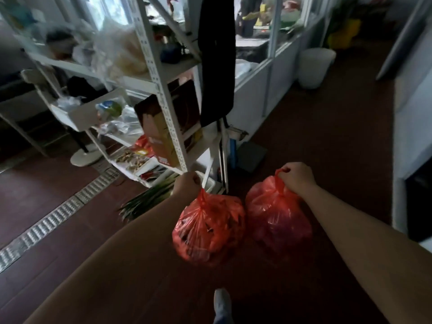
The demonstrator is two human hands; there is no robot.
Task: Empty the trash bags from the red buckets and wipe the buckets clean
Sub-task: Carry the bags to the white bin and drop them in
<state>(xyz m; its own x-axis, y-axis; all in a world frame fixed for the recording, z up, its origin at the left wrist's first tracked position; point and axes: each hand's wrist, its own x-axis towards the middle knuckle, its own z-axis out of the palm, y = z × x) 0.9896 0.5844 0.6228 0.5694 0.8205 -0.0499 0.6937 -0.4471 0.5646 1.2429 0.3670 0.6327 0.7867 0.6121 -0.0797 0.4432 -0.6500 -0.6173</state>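
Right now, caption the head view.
Left hand grips left red bag, right hand grips right red bag, beside white shelf.

The room was dim; daylight came from a window [105,10] at upper left. The shelving [154,73] looked motion-blurred, and wide-angle distortion bent the edges.

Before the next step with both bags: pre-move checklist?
1. Grip of left hand on left red bag, at its gathered neck: ok.
2. Grip of right hand on right red bag, at its handles: ok.
3. Bag tops closed, no spill seen: ok.
4. Path left: scallions lie beside the shelf rack: not ok.
5. Path right: brown floor open: ok.
6. Wiping of red buckets: cannot tell, none in view.
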